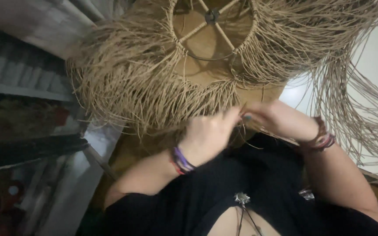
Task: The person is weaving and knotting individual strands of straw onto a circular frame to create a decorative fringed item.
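Both hands, left (206, 135) and right (281, 120), pinch thin fibre strands at the near edge of the raffia shade (154, 83), just below its wire ring (215, 30); looks light, floppy, easily frayed, so best held by ring.

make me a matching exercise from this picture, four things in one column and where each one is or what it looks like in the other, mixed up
Things:
1. round wire ring frame with spokes
2. tan straw fringe of loose fibre strands
3. purple and red cord bracelets
4. small silver pendant

Places or states:
A. around the wrist of the left hand
B. hanging from the frame on all sides, spread out
C. on the black top, at the neckline
D. top centre, its spokes meeting at a dark hub

Pairs: 1-D, 2-B, 3-A, 4-C
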